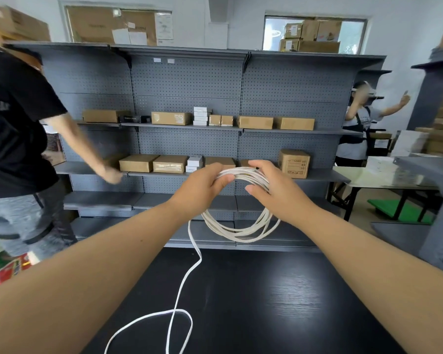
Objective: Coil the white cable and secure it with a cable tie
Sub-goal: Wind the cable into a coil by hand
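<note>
At the centre of the frame both hands are raised above the table and closed on the top of the coil. The left hand (202, 186) curls its fingers round the bundled turns of the white cable (241, 232), thumb pressed against them from the near side. The right hand (274, 189) grips the same bundle just beside it, fingers over the top and thumb underneath. The loops hang below and between the two hands as a rough ring. From under the left wrist a loose length drops to the black table (279, 302) in the lower part of the frame, where it crosses itself in a slack loop and runs off the bottom edge. Behind, grey pegboard shelving (189, 80) fills the middle, with cardboard boxes (170, 118) lined along its shelves. At the left edge a person in a black shirt (13, 123) reaches toward a shelf. At the right another person (361, 118) stands near a pale table (384, 178).
</note>
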`<state>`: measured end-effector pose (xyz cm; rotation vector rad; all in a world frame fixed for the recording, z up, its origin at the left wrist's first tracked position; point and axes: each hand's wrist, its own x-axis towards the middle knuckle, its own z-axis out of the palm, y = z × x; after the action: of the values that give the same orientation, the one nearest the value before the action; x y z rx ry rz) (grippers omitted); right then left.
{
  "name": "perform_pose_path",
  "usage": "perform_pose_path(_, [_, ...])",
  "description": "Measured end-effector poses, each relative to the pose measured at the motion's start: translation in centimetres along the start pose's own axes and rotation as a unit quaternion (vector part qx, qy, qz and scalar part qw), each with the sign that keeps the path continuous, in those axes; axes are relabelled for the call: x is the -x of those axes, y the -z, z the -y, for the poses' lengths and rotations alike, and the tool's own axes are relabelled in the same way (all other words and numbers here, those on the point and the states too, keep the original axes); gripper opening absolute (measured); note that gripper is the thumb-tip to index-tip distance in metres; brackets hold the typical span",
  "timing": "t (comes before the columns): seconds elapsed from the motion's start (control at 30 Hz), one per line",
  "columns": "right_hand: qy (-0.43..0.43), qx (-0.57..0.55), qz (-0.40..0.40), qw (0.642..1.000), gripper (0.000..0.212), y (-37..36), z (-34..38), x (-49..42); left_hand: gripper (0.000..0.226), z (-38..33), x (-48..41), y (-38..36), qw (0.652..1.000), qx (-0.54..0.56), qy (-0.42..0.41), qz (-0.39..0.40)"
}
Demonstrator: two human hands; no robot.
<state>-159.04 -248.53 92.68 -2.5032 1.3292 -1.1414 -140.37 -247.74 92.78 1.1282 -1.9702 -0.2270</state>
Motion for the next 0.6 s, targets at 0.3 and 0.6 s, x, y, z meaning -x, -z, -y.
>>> perform_pose_path(0.3, [0.013,0.075,0.030,0.997,0.051,-1.2,1.5,-1.3,0.028,1.5,-0.3,0.9,1.000,0.028,-0.004,0.010])
perform_pose_path(0.6, [-0.008,0.090,0.056,0.994,0.024,-2.0,2.5,-1.9,0.026,2.7,-0.4,1.8,0.998,0.037,-0.003,0.051])
